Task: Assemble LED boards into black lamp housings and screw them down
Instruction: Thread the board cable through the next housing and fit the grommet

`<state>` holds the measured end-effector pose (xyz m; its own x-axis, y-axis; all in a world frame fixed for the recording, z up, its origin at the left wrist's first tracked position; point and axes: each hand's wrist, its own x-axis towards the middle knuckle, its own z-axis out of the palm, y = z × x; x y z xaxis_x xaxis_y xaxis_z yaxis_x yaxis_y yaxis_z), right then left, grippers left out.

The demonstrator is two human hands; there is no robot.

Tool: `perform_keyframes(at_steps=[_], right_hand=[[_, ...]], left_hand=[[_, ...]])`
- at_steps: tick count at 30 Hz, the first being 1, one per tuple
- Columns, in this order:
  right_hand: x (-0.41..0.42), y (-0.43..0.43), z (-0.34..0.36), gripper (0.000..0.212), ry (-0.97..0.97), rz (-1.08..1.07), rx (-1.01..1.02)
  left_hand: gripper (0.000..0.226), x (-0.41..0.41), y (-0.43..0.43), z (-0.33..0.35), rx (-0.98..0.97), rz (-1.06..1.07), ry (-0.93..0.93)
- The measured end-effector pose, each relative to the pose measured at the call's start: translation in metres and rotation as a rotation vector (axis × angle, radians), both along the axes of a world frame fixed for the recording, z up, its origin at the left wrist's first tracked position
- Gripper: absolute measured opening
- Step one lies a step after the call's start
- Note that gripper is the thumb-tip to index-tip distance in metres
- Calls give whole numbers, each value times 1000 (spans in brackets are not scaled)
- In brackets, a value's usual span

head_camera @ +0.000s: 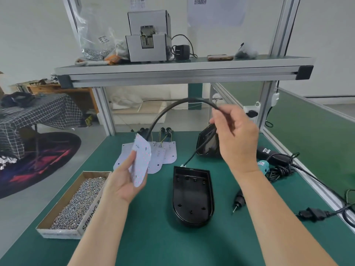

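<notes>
— Left grip (123, 181) clasps the LED board (139, 162); right grip (238, 137) pinches its cable (192, 99), above the housing (192, 194) toward the desk's (153, 237) near edge.
— Risk?
— Tugging could strain the board's wire joints, I'd judge.

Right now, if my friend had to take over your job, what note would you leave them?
Left hand holds one LED board by its lower end. Right hand pinches the black cable that arcs up from that board. The black housing lies open and empty in front. Spare boards lie behind it, to the left. The box of screws sits far left, and the screwdriver lies right of the housing. Done: nothing seated yet. Left: seat the board in the housing and screw it down.
</notes>
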<state>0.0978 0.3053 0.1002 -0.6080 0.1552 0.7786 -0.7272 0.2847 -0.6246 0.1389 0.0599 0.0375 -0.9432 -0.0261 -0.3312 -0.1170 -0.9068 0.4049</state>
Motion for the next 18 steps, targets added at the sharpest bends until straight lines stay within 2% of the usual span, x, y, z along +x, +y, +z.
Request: perform_keyframes(at_steps=[4, 8, 13, 16, 18], right_hand=[[6, 6, 12, 13, 97, -72, 45], [7, 10, 23, 13, 139, -110, 24], [8, 13, 44, 16, 293, -164, 98], [8, 14, 49, 17, 388, -181, 170], [6, 16, 48, 16, 384, -189, 195]], left_hand=[[24, -1, 2, -29, -43, -122, -24], [37, 5, 4, -49, -240, -209, -24], [56, 11, 12, -71, -305, -377, 13], [41, 11, 29, -72, -364, -499, 86], [32, 7, 40, -68, -433, -571, 136]])
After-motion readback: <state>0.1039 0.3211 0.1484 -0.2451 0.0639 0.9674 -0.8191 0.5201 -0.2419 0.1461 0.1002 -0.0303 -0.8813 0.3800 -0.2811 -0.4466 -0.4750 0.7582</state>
